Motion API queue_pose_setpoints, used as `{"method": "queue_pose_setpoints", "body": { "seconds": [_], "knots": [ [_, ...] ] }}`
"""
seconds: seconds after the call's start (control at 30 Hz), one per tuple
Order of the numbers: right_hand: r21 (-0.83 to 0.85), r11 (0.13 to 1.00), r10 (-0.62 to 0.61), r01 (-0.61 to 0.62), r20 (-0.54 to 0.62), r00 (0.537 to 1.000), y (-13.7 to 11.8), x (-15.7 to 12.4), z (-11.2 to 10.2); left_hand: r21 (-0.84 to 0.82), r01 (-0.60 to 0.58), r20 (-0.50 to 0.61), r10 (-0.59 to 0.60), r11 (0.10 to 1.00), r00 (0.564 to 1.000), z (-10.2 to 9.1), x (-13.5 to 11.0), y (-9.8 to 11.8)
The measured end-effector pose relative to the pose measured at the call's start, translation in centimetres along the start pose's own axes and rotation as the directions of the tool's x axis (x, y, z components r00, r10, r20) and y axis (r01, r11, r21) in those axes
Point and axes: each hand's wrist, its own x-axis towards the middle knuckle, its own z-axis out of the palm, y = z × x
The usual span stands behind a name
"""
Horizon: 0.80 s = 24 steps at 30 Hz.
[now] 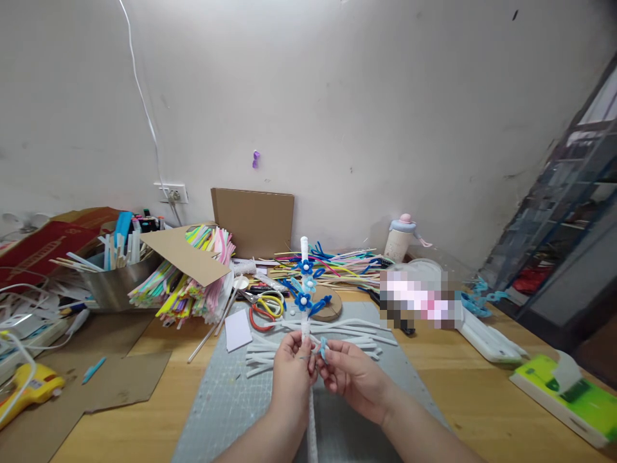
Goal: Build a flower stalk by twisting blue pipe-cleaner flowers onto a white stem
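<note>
My left hand is closed around a white-wrapped stick that stands up from the fingers and runs down below them. Dark blue flowers with white centres and blue loop leaves are fixed along its upper part, with a light blue flower between them. Beside the stick, my right hand pinches a small light blue pipe-cleaner flower between thumb and fingers. The two hands nearly meet, and their fingertips partly hide the lower stick.
White pipe cleaners lie on the grey cutting mat. Scissors rest behind them. Bundled colourful pipe cleaners and a yellow glue gun are on the left. At right are a bottle and a tissue pack.
</note>
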Motion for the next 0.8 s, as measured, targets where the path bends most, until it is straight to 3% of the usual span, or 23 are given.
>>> {"method": "queue_pose_setpoints", "body": {
  "seconds": [0.2, 0.43, 0.8],
  "knots": [
    [-0.015, 0.999, -0.052, 0.052, -0.019, 0.998, -0.1, -0.1, 0.2, 0.025, -0.019, 0.032, 0.018, 1.0, 0.999, 0.0, 0.0, -0.4],
    [-0.081, 0.99, -0.123, 0.118, -0.061, 0.991, -0.2, 0.2, -0.4, 0.027, -0.028, -0.024, 0.029, 0.999, 0.999, 0.2, -0.1, -0.2],
    [-0.291, 0.927, -0.298, 0.236, -0.193, 0.935, -0.3, 1.0, -1.4, 0.076, -0.023, 0.005, 0.023, 0.997, 1.0, 0.1, -0.3, -0.8]
  ]
}}
